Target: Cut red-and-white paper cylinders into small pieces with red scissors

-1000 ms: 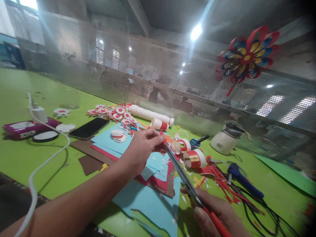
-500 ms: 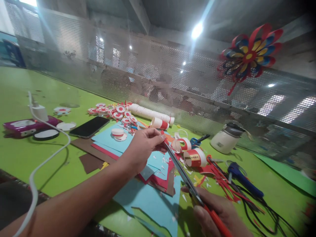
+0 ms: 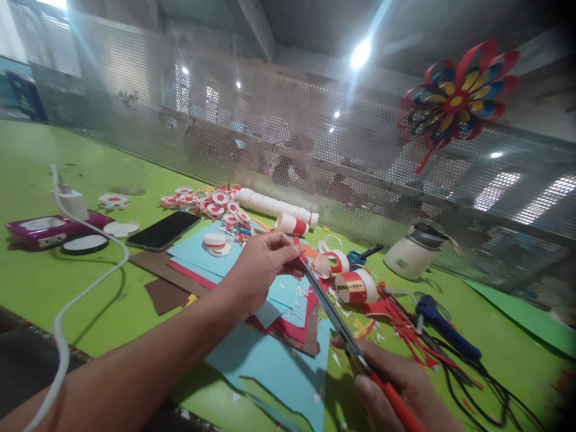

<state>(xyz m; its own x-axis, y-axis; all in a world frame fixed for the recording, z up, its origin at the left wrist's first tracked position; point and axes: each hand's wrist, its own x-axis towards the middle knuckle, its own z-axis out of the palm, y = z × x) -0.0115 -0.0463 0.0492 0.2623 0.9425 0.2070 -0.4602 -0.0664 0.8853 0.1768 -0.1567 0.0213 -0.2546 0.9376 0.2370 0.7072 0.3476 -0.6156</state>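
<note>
Cutting: While the left hand pinched a small red paper scrap at its fingertips, long steel scissors with red handles met it.
Right hand: closed around the handles.
Advice: probably feed paper steadily, fingers clear of blades.
Beneath: smooth blue card sheets.

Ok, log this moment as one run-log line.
left hand: pinching small red paper piece | right hand: gripping red-handled scissors, tips at the piece | below: blue paper sheets, green table
</note>
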